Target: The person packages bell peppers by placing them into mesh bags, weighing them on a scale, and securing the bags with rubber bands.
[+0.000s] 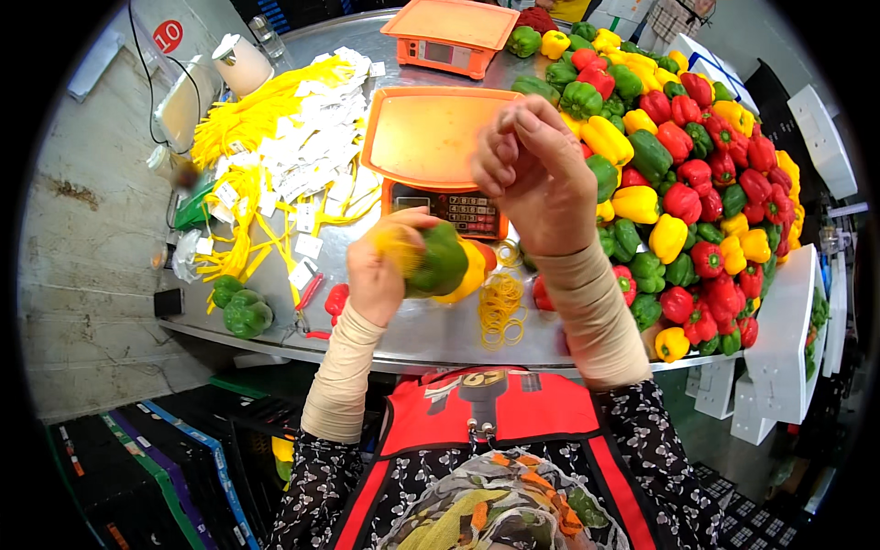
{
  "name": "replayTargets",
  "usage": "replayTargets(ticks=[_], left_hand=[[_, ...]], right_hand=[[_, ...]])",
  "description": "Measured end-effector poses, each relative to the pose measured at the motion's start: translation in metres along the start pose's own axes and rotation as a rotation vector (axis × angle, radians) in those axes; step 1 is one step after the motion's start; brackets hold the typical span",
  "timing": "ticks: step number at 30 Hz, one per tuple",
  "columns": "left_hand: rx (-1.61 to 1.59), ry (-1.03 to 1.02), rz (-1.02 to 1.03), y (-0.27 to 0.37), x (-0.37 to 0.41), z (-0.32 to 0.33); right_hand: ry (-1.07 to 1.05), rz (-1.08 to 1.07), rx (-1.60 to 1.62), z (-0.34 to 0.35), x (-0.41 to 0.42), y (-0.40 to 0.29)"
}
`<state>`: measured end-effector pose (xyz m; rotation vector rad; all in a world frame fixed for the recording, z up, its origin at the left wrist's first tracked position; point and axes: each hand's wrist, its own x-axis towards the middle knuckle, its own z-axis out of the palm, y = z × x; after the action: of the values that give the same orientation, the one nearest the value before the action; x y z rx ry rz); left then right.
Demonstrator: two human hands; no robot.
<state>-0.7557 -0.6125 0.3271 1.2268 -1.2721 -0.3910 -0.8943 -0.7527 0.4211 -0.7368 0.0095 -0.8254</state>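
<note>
My left hand [378,268] is closed on the gathered end of a yellow mesh net bag [399,253]. In the net lie a green bell pepper [436,261], a yellow one [473,275] and, at the far end, a red or orange one, partly hidden. My right hand [540,165] is raised over the right edge of the orange scale [440,137], its fingers curled; whether they hold anything small cannot be told. Yellow rubber bands [500,306] lie on the steel table [426,330] just below the netted peppers.
A large heap of red, green and yellow peppers [687,185] covers the right side. Yellow nets with white tags [309,130] lie at the left, near red-handled pliers [309,292] and green peppers [247,314]. A second orange scale [450,31] stands behind. Black crates [137,474] are below left.
</note>
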Motion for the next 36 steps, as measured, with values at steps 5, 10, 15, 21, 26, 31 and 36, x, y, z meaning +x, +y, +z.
replayTargets(ticks=[5,10,15,21,26,31,36], left_hand=[[-0.360,0.234,-0.368,0.001,-0.002,-0.052],[-0.836,0.388,-0.453,-0.013,-0.019,-0.111],[-0.795,0.539,-0.645,-0.021,-0.038,-0.127],[-0.582,0.464,-0.630,0.001,-0.044,-0.113],[-0.511,0.503,-0.704,-0.007,-0.058,-0.114],[-0.355,0.541,-0.750,-0.019,-0.061,-0.103],[-0.347,0.511,-0.751,-0.019,-0.060,-0.087]], right_hand=[[0.049,0.169,-0.806,-0.108,-0.037,0.026],[-0.251,0.518,-0.675,-0.133,-0.095,0.057],[-0.003,0.594,-0.365,-0.100,-0.108,0.067],[0.039,0.652,-0.469,-0.125,-0.131,0.103],[-0.258,0.453,-1.054,-0.115,-0.131,0.107],[-0.496,0.116,-1.312,-0.077,-0.109,0.124],[-0.589,0.184,-1.263,-0.058,-0.080,0.142]])
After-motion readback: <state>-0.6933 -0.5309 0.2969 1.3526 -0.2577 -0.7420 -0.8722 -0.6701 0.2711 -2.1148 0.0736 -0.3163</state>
